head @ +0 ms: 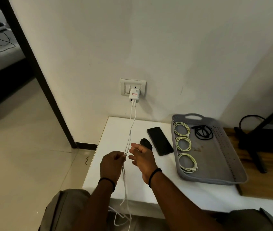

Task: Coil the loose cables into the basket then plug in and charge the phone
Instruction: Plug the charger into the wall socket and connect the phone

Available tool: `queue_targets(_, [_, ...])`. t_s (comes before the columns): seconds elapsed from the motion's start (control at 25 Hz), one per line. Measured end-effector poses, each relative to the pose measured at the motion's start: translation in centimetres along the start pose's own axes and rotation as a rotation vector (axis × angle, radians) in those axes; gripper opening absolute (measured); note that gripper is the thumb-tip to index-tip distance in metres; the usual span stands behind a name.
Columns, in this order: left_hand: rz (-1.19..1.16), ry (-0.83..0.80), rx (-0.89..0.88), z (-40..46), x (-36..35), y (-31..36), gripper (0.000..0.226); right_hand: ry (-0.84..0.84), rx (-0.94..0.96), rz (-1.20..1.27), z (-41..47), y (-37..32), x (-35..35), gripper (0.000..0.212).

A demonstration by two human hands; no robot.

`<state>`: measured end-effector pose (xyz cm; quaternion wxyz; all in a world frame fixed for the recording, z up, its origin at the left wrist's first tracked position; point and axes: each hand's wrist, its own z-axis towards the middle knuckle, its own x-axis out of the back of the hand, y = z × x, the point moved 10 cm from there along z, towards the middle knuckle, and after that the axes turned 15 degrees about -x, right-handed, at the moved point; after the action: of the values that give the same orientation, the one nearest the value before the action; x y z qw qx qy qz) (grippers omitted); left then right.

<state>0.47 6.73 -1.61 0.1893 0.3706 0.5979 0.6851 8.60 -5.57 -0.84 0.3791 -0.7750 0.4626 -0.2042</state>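
A white charger (134,96) sits in the wall socket, and two white cables (131,129) run down from it. My left hand (112,165) pinches both cables above the white table (115,130); their loose ends hang past the table's front edge. My right hand (142,157) hovers just right of the cables with fingers spread, holding nothing. A black phone (160,141) lies face up on the table. The grey basket (216,157) at the right holds three coiled pale cables (184,143) and a coiled black cable (203,131).
A small black oval object (145,143) lies between my right hand and the phone. A black stand leg (252,147) and a black hose stand on the wooden surface to the right. A dark door frame (49,90) runs down the left.
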Motion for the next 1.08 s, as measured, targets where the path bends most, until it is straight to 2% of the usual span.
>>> queue_targets(0.08, [0.087, 0.015, -0.038, 0.0, 0.5, 0.5, 0.007, 0.035, 0.015, -0.004, -0.2, -0.2, 0.0, 0.024])
queue_targets(0.16, [0.126, 0.027, -0.07, -0.1, 0.5, 1.5, 0.008, 0.167, 0.075, -0.052, -0.7, -0.8, 1.0, 0.015])
queue_targets(0.24, [0.038, 0.023, -0.081, -0.2, 0.1, 2.3, 0.005, 0.297, 0.148, -0.12, -1.8, -1.4, 2.0, 0.01])
queue_targets(0.28, [-0.027, 0.012, -0.077, -0.2, -0.1, 2.8, 0.007, 0.301, 0.182, -0.126, -2.4, -1.4, 2.0, 0.013])
queue_targets(0.4, [-0.169, 0.004, -0.056, -0.2, -0.7, 3.8, 0.008, 0.18, 0.222, -0.124, -4.1, -0.8, 1.8, 0.021])
queue_targets(0.52, [-0.268, -0.021, 0.003, -1.0, -1.8, 4.4, 0.007, 0.081, 0.219, -0.146, -4.4, 0.3, 2.5, 0.017])
queue_targets(0.6, [-0.316, -0.041, 0.028, -1.5, -2.4, 4.9, 0.006, 0.054, 0.191, -0.183, -4.3, 1.0, 3.0, 0.019])
queue_targets(0.68, [-0.287, -0.042, 0.011, -1.8, -2.6, 5.4, 0.007, 0.054, 0.188, -0.188, -4.5, 1.5, 3.6, 0.009])
queue_targets(0.76, [-0.244, -0.057, 0.02, -2.4, -2.7, 5.3, 0.016, 0.075, 0.212, -0.142, -5.0, 0.9, 4.3, 0.007])
queue_targets(0.88, [-0.276, -0.227, 0.111, -4.4, -4.0, 4.1, 0.03, 0.146, 0.262, -0.068, -5.9, -1.2, 5.9, 0.007])
queue_targets(1.0, [-0.19, -0.491, 0.015, -6.0, -5.5, 4.8, 0.026, 0.12, 0.291, -0.009, -6.6, -3.5, 6.4, 0.005])
queue_targets(1.08, [-0.137, -0.52, -0.049, -6.3, -6.0, 5.6, 0.019, 0.102, 0.313, -0.002, -7.1, -4.7, 6.8, 0.005])
